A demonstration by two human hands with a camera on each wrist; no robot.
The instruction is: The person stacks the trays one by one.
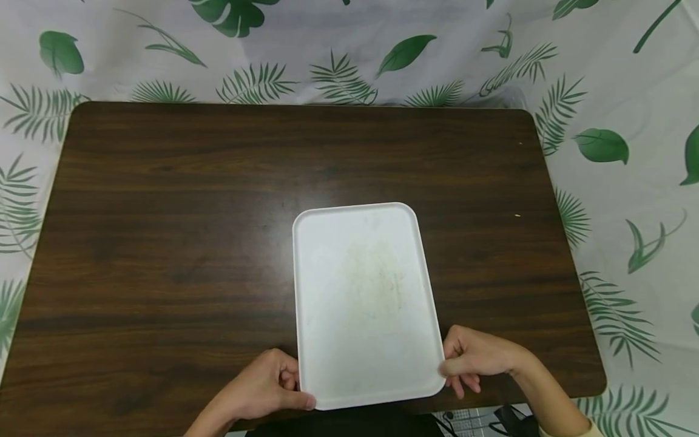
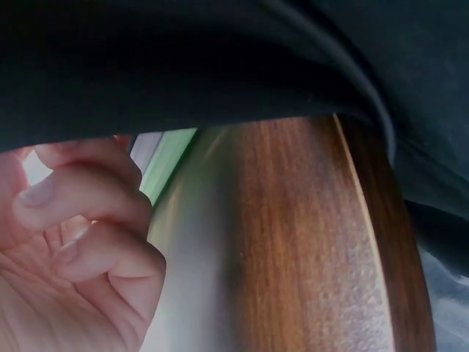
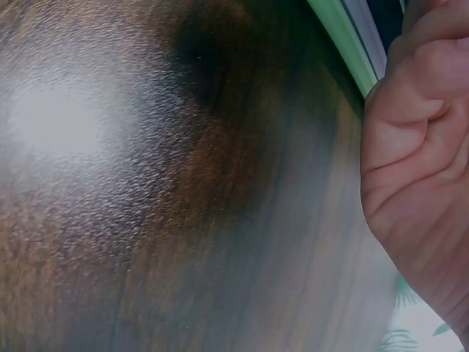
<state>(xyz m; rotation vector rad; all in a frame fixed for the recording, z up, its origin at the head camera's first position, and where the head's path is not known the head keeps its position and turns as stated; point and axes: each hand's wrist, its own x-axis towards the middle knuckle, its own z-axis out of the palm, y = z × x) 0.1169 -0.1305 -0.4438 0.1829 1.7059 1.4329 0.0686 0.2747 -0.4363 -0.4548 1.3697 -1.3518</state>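
A white rectangular tray [image 1: 327, 285] with rounded corners and a low raised rim lies near the table's front edge in the head view. Faint yellowish stains mark its middle. My left hand [image 1: 267, 385] grips the near left corner, thumb over the rim and fingers curled beneath. At the near right corner my right hand [image 1: 480, 355] pinches the rim, with its lower fingers loosely spread. Up close, the left hand [image 2: 88, 242] shows curled fingers in the left wrist view. In the right wrist view the right hand [image 3: 425, 154] is bent beside a pale green strip.
The dark wood-grain table [image 1: 164, 243] has rounded corners. A white curtain with green leaves [image 1: 404, 54] hangs behind it and along the sides. Small pale specks dot the table's right part. Dark cloth [image 2: 183, 66] covers the top of the left wrist view. Cables [image 1: 448, 425] show below the front edge.
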